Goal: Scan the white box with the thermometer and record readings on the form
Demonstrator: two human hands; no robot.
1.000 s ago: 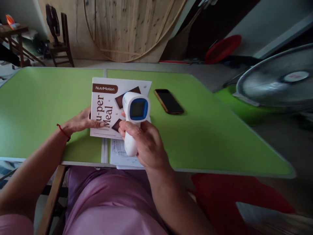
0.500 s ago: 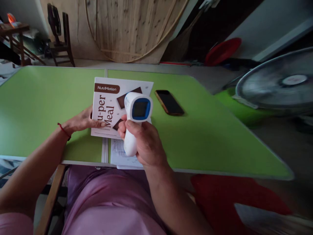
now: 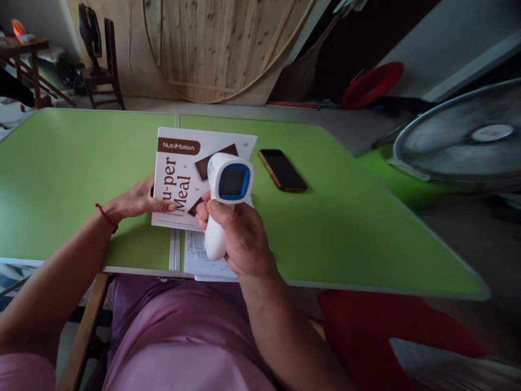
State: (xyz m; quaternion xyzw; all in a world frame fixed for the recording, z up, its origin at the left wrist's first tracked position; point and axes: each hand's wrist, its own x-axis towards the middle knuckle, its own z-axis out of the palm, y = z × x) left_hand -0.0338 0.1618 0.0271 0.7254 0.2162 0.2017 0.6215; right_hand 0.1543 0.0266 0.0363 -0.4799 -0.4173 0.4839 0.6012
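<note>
My left hand (image 3: pixel 142 201) grips the left side of a white box (image 3: pixel 177 214) with brown "NutriMotion" and "Meal" lettering, the thumb lying across its front. In my right hand (image 3: pixel 246 233) is a white infrared thermometer (image 3: pixel 215 239), my fingers wrapped round its handle. Its blue-framed screen (image 3: pixel 234 182) looks dark and faces me. The thermometer overlaps the right part of the box from my viewpoint; whether they touch I cannot tell. Papers with writing (image 3: pixel 203 260) lie under the box at the table's near edge.
A phone (image 3: pixel 283 170) lies on the green table (image 3: pixel 345 233), right of the box. Beyond the table's right side stand a large fan (image 3: pixel 456 152) and a red basin (image 3: pixel 372 86). A chair (image 3: pixel 103 79) is at the back left, and red cloth (image 3: pixel 366 331) hangs below at right.
The thermometer's handle has tipped very slightly to the left with my right hand. The box and my left hand stay nearly where they were.
</note>
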